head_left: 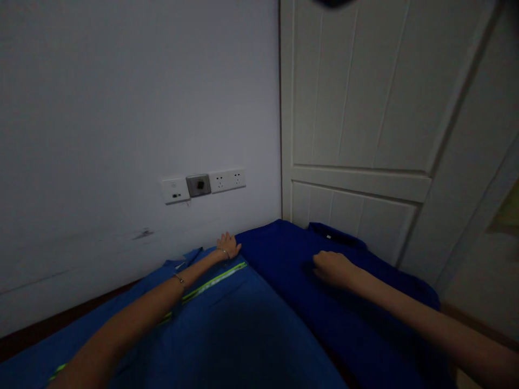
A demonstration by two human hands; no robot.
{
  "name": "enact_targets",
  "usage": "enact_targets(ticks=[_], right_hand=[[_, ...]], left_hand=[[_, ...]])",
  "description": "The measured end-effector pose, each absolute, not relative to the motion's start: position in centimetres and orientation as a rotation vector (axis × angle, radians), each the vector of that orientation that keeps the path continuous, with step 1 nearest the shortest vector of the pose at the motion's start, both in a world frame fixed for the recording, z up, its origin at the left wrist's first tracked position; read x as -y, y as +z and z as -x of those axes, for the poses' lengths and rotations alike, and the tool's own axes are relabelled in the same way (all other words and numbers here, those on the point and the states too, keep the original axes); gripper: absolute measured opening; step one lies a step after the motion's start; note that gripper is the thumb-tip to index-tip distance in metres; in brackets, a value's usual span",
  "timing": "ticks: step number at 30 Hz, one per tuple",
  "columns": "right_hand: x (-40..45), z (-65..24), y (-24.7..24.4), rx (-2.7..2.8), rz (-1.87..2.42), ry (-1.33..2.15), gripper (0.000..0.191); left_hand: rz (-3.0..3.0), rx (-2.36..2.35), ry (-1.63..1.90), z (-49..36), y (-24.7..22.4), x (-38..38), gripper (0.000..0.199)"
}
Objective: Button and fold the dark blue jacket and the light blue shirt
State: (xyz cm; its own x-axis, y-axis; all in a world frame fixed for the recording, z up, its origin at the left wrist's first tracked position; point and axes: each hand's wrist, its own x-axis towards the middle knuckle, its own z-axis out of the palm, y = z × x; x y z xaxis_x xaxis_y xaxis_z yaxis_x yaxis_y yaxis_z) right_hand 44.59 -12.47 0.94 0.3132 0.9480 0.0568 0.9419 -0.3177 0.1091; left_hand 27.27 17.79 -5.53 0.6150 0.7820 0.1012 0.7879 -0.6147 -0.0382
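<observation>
Here, the left hand (229,246) is spread open and empty at the upper edge of the lighter blue garment (259,302), lower left and centre. The right hand (331,266), fingers curled, is over the darker blue garment (279,251), lower right; whether it grips cloth I cannot tell.

From here I see a strip of dark brown floor (24,341). Spread on it, a blue garment (243,324) with yellow-green stripes lies beside a deep-blue garment (278,254).
</observation>
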Motion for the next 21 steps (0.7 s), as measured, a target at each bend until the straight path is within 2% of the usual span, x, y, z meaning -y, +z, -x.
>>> enact_targets(ticks=[11, 15, 21], right_hand=[[1.2, -28.8, -3.8, -2.532, -1.961, 0.161, 0.028], [-2.5, -25.5, -4.9, -2.576, -1.971, 0.108, 0.024], [-6.8, -21.9, -6.1, -2.666, -2.195, -0.048, 0.024]], left_hand=[[2.558, 1.631, -0.073, -8.4, -5.9, -19.5, 0.058], [2.54, 1.684, -0.113, -2.6, -6.5, -19.5, 0.054], [2.695, 1.498, -0.276, 2.5, -6.7, -17.7, 0.034]])
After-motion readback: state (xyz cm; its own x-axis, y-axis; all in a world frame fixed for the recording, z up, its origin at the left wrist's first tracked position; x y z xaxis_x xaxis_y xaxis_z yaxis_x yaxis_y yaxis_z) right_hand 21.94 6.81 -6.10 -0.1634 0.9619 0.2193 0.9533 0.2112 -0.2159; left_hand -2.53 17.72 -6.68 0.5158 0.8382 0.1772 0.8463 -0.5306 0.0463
